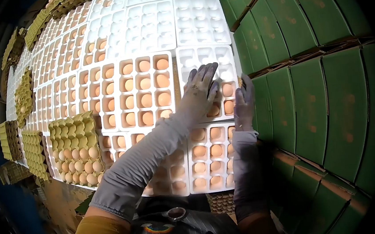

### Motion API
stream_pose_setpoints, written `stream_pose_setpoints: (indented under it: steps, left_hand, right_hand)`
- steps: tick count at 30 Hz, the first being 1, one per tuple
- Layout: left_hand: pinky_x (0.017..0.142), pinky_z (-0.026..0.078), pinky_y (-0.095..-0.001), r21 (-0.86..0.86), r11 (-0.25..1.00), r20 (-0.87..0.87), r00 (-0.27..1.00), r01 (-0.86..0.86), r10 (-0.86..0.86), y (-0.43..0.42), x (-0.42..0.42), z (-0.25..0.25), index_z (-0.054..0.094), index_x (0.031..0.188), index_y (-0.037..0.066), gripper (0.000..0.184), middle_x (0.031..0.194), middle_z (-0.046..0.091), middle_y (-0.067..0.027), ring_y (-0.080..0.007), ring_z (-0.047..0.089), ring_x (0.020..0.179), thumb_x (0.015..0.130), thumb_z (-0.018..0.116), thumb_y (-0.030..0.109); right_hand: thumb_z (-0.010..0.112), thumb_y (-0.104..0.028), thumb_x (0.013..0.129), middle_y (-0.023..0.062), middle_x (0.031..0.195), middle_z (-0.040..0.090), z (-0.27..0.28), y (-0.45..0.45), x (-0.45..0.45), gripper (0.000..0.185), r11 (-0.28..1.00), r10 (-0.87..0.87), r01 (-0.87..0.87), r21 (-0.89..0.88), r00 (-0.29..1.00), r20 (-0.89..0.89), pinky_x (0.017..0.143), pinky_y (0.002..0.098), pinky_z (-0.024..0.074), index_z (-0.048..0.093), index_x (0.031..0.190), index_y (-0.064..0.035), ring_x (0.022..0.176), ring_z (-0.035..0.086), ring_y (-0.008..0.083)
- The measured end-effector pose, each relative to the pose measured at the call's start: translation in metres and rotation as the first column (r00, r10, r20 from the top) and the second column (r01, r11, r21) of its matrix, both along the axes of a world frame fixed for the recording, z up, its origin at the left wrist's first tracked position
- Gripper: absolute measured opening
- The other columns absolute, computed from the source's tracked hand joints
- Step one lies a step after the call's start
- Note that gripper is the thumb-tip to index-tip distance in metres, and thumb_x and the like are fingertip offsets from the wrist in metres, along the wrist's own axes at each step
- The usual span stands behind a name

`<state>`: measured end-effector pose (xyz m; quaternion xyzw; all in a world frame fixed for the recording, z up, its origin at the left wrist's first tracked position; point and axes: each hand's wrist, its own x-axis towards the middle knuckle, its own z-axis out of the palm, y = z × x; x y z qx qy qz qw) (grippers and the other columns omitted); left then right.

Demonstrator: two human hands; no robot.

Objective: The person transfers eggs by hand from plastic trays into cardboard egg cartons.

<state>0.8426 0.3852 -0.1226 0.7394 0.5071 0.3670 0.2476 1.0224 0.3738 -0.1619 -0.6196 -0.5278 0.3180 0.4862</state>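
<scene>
My left hand [199, 93], in a thin, dirt-marked glove and grey sleeve, lies palm down over a white foam egg tray [182, 68]. Its fingers reach out across the middle cells, and the palm side is hidden. Eggs [227, 90] sit in that tray's right column, with another egg [214, 110] just below my left hand; the cells at its far end hold none. Beside the tray's right edge is my right hand [244, 98], also gloved, its fingers pointing away from me and slightly apart. Nothing shows clearly in either hand.
Foam trays filled with brown eggs [145, 82] spread to the left and nearer to me. Bare white foam trays [150, 26] lie farther back. Yellowish pulp egg trays [73, 131] stand at the left, one holding eggs. Stacked green cartons [309, 102] wall off the right side.
</scene>
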Motion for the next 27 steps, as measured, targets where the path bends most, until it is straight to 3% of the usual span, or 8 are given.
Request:
stream_pose_setpoints:
  steps: [2, 8, 10, 15, 18, 22, 26, 27]
  left_hand:
    - [0.115, 0.038, -0.0450, -0.088, 0.995, 0.172, 0.983, -0.051, 0.066, -0.026, -0.030, 0.020, 0.040, 0.150, 0.004, 0.052, 0.146, 0.048, -0.0210, -0.0386, 0.046, 0.136, 0.100, 0.052, 0.008]
    - [0.103, 0.050, -0.0424, -0.395, 0.915, 0.166, 0.986, 0.077, -0.011, -0.169, -0.166, 0.078, 0.046, 0.146, 0.004, 0.052, 0.137, 0.054, -0.0198, -0.0361, 0.056, 0.122, 0.097, 0.059, 0.010]
    - [0.103, 0.050, -0.0434, -0.249, 0.959, 0.069, 0.990, 0.138, -0.124, -0.222, -0.214, 0.077, 0.047, 0.146, 0.006, 0.053, 0.136, 0.056, -0.0179, -0.0339, 0.058, 0.119, 0.095, 0.062, 0.012]
    - [0.097, 0.052, -0.0437, -0.133, 0.974, -0.165, 0.973, -0.185, 0.162, -0.304, -0.359, 0.101, 0.063, 0.128, 0.006, 0.039, 0.119, 0.065, -0.0132, -0.0333, 0.063, 0.110, 0.090, 0.069, 0.013]
    - [0.090, 0.054, -0.0437, -0.058, 0.841, -0.296, 0.813, -0.538, 0.500, -0.326, -0.459, 0.093, 0.065, 0.125, 0.008, 0.036, 0.117, 0.065, -0.0128, -0.0333, 0.065, 0.104, 0.089, 0.070, 0.013]
    - [0.105, 0.045, -0.0457, -0.062, 0.963, -0.549, 0.815, -0.262, 0.186, -0.301, -0.543, 0.081, 0.063, 0.130, 0.013, 0.044, 0.127, 0.062, -0.0085, -0.0321, 0.055, 0.124, 0.086, 0.070, 0.013]
    - [0.111, 0.042, -0.0467, -0.067, 0.994, -0.645, 0.764, -0.088, 0.024, -0.281, -0.569, 0.059, 0.060, 0.132, 0.013, 0.048, 0.128, 0.063, -0.0081, -0.0313, 0.051, 0.132, 0.086, 0.069, 0.011]
    - [0.111, 0.041, -0.0466, -0.069, 0.995, -0.647, 0.763, -0.071, 0.010, -0.278, -0.570, 0.058, 0.060, 0.132, 0.013, 0.046, 0.125, 0.063, -0.0085, -0.0309, 0.051, 0.131, 0.086, 0.067, 0.010]
  right_hand:
    - [0.055, -0.009, 0.098, 0.0183, 0.147, 0.049, -0.009, -0.004, 0.000, 0.048, 0.982, -0.134, 0.095, -0.163, 0.960, -0.246, 0.110, 0.0399, 0.0389, 0.049, 0.146, -0.0054, 0.133, 0.049, 0.0296]
    - [0.062, -0.018, 0.100, 0.0120, 0.136, 0.057, -0.070, 0.006, 0.036, 0.052, 0.978, 0.111, -0.139, -0.156, 0.978, -0.175, 0.104, 0.0360, 0.0435, 0.047, 0.148, -0.0039, 0.123, 0.054, 0.0229]
    - [0.062, -0.017, 0.099, 0.0141, 0.146, 0.051, -0.028, -0.011, 0.012, 0.053, 0.981, 0.123, -0.079, -0.175, 0.958, 0.259, 0.110, 0.0370, 0.0408, 0.046, 0.148, -0.0032, 0.129, 0.052, 0.0236]
    - [0.070, -0.007, 0.091, 0.0116, 0.123, 0.067, 0.087, -0.095, -0.167, 0.038, 0.976, 0.216, -0.206, -0.068, 0.958, 0.189, 0.102, 0.0353, 0.0480, 0.063, 0.128, 0.0000, 0.115, 0.062, 0.0242]
    - [0.080, -0.011, 0.079, 0.0124, 0.110, 0.067, 0.110, -0.148, -0.292, 0.040, 0.711, 0.657, -0.703, -0.008, 0.660, 0.364, 0.092, 0.0411, 0.0511, 0.067, 0.116, -0.0050, 0.104, 0.064, 0.0324]
    - [0.076, -0.020, 0.080, 0.0125, 0.112, 0.064, 0.081, -0.157, -0.368, 0.041, 0.557, 0.570, -0.829, -0.050, 0.338, 0.749, 0.094, 0.0459, 0.0478, 0.064, 0.118, -0.0090, 0.110, 0.059, 0.0346]
    - [0.071, -0.015, 0.083, 0.0099, 0.112, 0.063, 0.099, -0.159, -0.375, 0.038, 0.614, 0.614, -0.781, -0.117, 0.379, 0.692, 0.094, 0.0404, 0.0493, 0.063, 0.119, -0.0075, 0.107, 0.061, 0.0280]
    - [0.069, -0.013, 0.084, 0.0080, 0.109, 0.063, 0.109, -0.161, -0.376, 0.034, 0.713, 0.701, -0.667, -0.217, 0.679, 0.220, 0.092, 0.0368, 0.0498, 0.064, 0.117, -0.0069, 0.104, 0.062, 0.0234]
